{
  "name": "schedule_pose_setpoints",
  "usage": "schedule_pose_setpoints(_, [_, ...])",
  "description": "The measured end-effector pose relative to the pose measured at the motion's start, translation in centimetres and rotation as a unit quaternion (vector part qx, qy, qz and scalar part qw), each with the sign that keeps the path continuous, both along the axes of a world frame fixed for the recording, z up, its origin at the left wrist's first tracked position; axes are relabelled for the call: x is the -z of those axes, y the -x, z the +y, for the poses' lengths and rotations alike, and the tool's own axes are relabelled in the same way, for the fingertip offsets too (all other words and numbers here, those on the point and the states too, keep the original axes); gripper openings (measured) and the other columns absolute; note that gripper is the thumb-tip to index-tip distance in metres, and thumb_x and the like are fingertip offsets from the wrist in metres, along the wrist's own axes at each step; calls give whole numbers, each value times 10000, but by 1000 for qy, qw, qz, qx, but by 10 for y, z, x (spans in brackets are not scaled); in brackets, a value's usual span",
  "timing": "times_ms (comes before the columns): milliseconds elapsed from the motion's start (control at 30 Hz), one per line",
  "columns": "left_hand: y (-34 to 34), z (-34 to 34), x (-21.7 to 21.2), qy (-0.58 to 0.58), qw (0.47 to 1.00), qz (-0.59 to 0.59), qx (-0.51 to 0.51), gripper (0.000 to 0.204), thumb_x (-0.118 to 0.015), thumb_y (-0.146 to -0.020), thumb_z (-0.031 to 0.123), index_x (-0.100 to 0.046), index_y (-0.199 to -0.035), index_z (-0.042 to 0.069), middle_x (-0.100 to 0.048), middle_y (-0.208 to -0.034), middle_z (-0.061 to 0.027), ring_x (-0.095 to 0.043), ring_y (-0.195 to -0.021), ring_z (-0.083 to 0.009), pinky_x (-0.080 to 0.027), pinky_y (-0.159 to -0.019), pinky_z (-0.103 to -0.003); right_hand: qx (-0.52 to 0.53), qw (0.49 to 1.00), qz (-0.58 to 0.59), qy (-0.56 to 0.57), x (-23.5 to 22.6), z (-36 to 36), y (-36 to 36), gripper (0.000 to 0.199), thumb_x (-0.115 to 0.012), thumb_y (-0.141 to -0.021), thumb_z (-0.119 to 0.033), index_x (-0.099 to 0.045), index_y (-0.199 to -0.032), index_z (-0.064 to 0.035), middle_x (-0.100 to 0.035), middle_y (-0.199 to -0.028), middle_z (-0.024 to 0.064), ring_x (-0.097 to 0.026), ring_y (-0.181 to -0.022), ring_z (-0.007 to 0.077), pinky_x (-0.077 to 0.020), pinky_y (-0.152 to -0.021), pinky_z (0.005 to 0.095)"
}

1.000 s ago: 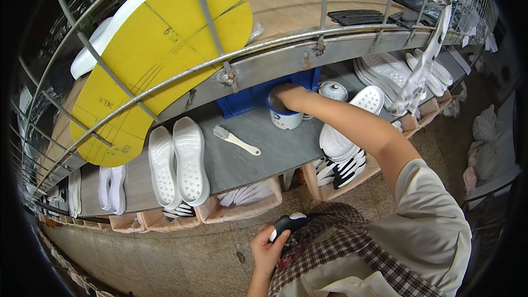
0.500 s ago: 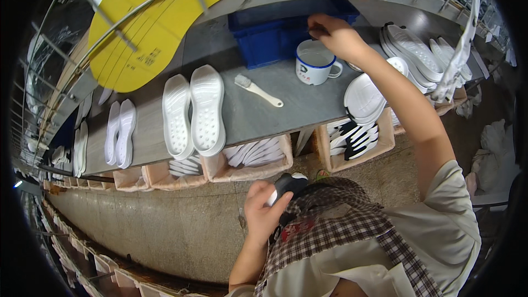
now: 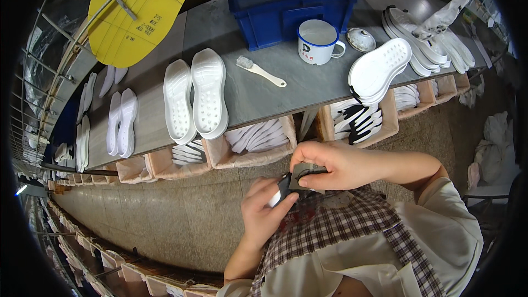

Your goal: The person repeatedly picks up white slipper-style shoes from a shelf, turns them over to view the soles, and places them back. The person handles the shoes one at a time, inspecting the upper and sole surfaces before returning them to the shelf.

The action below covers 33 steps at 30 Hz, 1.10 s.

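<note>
My left hand (image 3: 260,207) is closed around a small black-and-white shoe sole piece (image 3: 282,188), held in front of the apron. Just to its right, my right hand (image 3: 342,167) pinches a thin, flat grey-olive piece (image 3: 300,178) with a dark patch or opening near the thumb. The flat piece meets or overlaps the end of the sole piece; whether they touch cannot be made out. On the bench beyond my hands lie a white-handled brush (image 3: 262,71) and a white enamel mug (image 3: 318,43) with a blue rim.
A blue plastic bin (image 3: 291,14) stands behind the mug, beside a lid (image 3: 361,39). Pairs of white soles (image 3: 209,93) and stacked soles (image 3: 415,41) rest on the grey bench (image 3: 247,102). Lined boxes (image 3: 250,159) of soles sit below its front edge. A yellow template (image 3: 132,16) hangs at the upper left.
My right hand has come back from the blue bin beside the mug to meet my left hand, now with a flat grey-olive piece. My left hand keeps its grip on the sole piece.
</note>
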<state>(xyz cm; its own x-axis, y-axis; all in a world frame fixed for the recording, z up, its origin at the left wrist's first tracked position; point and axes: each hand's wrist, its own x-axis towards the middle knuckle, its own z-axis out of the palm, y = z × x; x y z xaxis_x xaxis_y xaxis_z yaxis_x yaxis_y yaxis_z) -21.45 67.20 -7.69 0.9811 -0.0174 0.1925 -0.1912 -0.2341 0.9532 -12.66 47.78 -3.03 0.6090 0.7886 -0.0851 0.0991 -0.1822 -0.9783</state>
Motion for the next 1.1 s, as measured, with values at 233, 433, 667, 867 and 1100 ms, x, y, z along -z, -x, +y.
schedule_pose_setpoints(233, [7,-4,-7,-59,997,-44,6,236,-775,-672,43,-684,-882,-11,-623,-792,-89,-556,-721,-208,-444,-663,-302,53,997,-54,25,1,1,17,280,-670,-834,-202,-515,-985,-24,-620,-847,136,-617,-769,266,-467,-665,351])
schedule_pose_setpoints(433, [14,-11,-11,-50,996,-72,19,193,-757,-672,17,-677,-843,-20,-559,-680,-43,-494,-621,-149,-385,-563,-261,115,991,-70,-26,6,4,34,222,-684,-821,-168,-533,-890,-20,-599,-796,115,-593,-721,228,-448,-633,329])
schedule_pose_setpoints(667, [13,-14,-13,-62,992,-102,34,180,-752,-677,14,-668,-830,-27,-559,-680,-53,-495,-610,-162,-387,-556,-265,163,981,-72,-72,13,4,44,185,-680,-820,-119,-528,-834,-15,-576,-751,93,-558,-686,174,-429,-614,302])
schedule_pose_setpoints(867, [13,-14,-13,-74,990,-109,41,182,-755,-676,21,-663,-824,-30,-566,-689,-66,-505,-623,-172,-399,-567,-275,187,976,-36,-105,18,5,48,183,-680,-822,-108,-526,-822,-10,-569,-748,85,-545,-676,146,-423,-604,292])
schedule_pose_setpoints(1100, [13,-13,-10,-78,991,-95,50,189,-754,-676,20,-662,-833,-35,-581,-716,-72,-511,-633,-176,-410,-579,-279,185,974,91,-99,19,3,43,188,-674,-843,-124,-524,-844,-10,-565,-762,42,-525,-706,94,-421,-615,256])
